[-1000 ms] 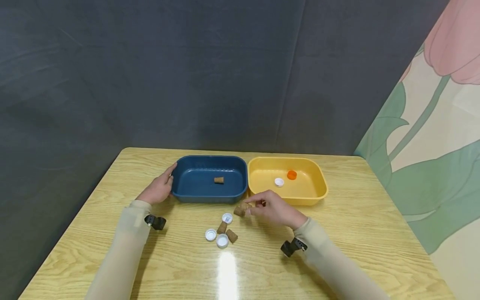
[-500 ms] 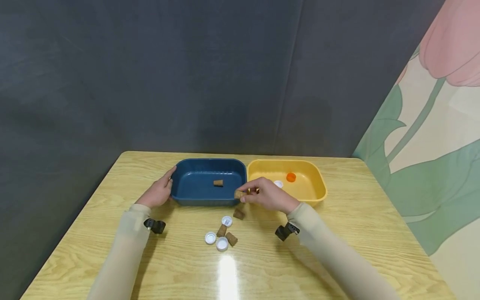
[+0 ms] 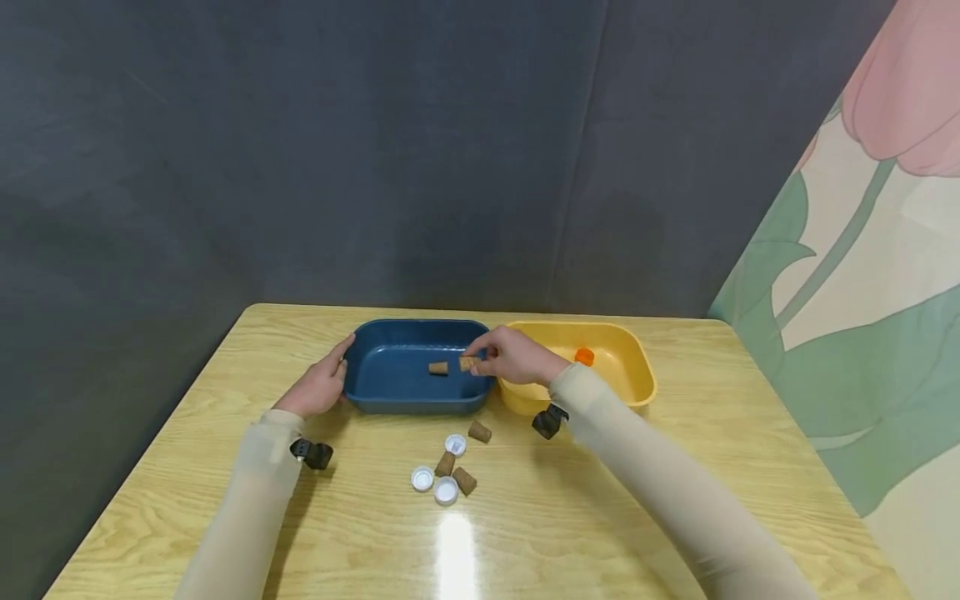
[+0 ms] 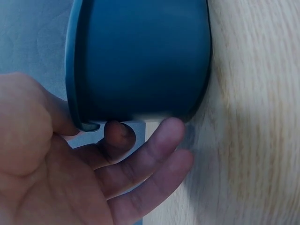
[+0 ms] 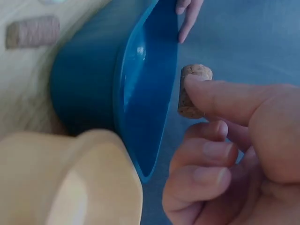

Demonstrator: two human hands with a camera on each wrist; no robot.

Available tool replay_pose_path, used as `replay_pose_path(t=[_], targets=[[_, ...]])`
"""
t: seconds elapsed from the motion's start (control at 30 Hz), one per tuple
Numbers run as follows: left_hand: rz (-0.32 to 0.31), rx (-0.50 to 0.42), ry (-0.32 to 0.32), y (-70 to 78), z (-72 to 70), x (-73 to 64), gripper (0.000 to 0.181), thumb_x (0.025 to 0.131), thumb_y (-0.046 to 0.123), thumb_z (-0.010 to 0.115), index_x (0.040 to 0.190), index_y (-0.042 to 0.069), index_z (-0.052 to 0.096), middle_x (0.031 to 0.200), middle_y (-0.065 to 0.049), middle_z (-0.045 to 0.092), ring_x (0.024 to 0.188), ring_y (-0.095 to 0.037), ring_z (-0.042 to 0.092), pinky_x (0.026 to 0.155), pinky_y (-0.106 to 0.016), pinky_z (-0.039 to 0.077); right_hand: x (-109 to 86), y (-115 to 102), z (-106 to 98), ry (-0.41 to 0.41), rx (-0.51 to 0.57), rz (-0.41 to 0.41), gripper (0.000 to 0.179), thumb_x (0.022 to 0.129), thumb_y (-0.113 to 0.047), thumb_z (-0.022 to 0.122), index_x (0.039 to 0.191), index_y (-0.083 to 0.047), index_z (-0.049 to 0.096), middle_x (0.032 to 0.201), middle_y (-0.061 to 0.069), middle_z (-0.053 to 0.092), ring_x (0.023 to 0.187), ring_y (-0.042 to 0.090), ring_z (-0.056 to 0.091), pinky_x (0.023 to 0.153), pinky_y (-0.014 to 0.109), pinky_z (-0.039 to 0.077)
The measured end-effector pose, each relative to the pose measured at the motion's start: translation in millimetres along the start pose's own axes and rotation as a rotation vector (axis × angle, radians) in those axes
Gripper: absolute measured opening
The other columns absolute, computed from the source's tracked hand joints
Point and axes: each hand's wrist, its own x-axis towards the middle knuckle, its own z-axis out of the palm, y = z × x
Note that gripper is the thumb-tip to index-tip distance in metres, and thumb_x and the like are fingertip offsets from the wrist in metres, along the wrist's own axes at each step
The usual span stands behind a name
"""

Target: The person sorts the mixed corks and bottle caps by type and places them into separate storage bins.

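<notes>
While our right hand (image 3: 517,356) pinches a cork (image 5: 194,93) between thumb and index finger, its other fingers curled in, our left hand (image 3: 313,390) grips the left end of the blue bin (image 3: 416,407), thumb over the rim and fingers bent outside. We have the pinched cork above the right part of that bin, well apart from our left hand. Inside the blue bin lies a second cork (image 3: 438,368). Just beside it on the right, the yellow bin (image 3: 611,375) contains an orange cap (image 3: 585,357), our right hand and sleeve (image 3: 622,433) covering some of its interior. Nearer to us, three more corks (image 3: 464,481) and three white caps (image 3: 446,492) cluster on the wooden table (image 3: 150,508)
</notes>
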Motion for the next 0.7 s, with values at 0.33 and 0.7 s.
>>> replay_pose_path(t=[0.33, 0.7], targets=[[0.012, 0.019, 0.014, -2.3, 0.6, -1.3, 0.055, 0.109, 0.014, 0.022, 0.162, 0.010, 0.007, 0.130, -0.034, 0.050, 0.069, -0.025, 0.061, 0.064, -0.034, 0.045, 30.6, 7.9, 0.7, -0.041, -0.087, 0.004, 0.026, 0.096, -0.012, 0.067, 0.121, -0.009, 0.073, 0.085, 0.006, 0.068, 0.051, 0.010, 0.036, 0.056, 0.024, 0.036], [0.015, 0.011, 0.005, -2.9, 0.2, -0.2, 0.055, 0.110, 0.014, 0.021, 0.162, 0.009, 0.007, 0.112, -0.030, 0.057, 0.070, -0.026, 0.062, 0.065, -0.034, 0.045, 55.0, -1.5, 7.9, -0.065, -0.222, 0.094, 0.026, 0.094, -0.007, 0.069, 0.120, -0.007, 0.073, 0.127, 0.010, 0.066, 0.108, 0.021, 0.062, 0.092, 0.034, 0.053]])
